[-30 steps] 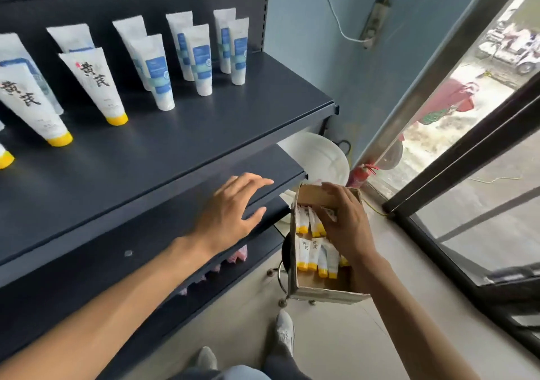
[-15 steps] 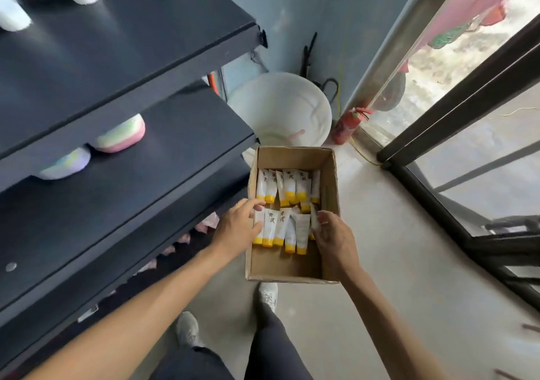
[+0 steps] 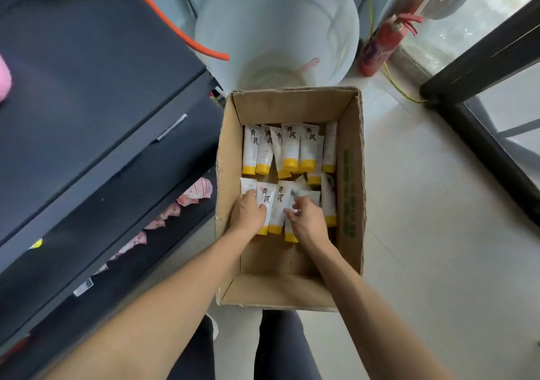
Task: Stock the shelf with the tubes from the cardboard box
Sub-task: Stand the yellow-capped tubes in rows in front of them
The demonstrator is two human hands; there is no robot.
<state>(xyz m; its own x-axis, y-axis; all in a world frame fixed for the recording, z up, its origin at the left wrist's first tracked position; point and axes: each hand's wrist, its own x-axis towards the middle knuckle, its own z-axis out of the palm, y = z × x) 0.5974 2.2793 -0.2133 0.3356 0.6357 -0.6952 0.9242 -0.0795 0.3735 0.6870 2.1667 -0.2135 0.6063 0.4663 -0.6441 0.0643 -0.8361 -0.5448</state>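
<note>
The open cardboard box [image 3: 350,175] stands on the floor in front of me, right of the dark shelf [image 3: 87,87]. Inside lie white tubes with yellow caps in two rows: a far row [image 3: 289,149] and a near row [image 3: 277,204]. Both my hands are inside the box on the near row. My left hand [image 3: 248,214] covers the leftmost tubes with its fingers curled on one. My right hand [image 3: 306,222] pinches the top of a blurred tube towards the right. The near end of the box floor is bare cardboard.
A white bucket [image 3: 277,29] stands just behind the box, with an orange hose [image 3: 175,29] over the shelf corner. A red fire extinguisher [image 3: 380,43] and a yellow cable [image 3: 400,87] lie by the glass door frame [image 3: 482,116]. Pink packets [image 3: 193,195] fill a lower shelf.
My view has dropped from the shelf top down onto the box. My left hand left the shelf edge and went into the box; both hands now rest on the near row.
</note>
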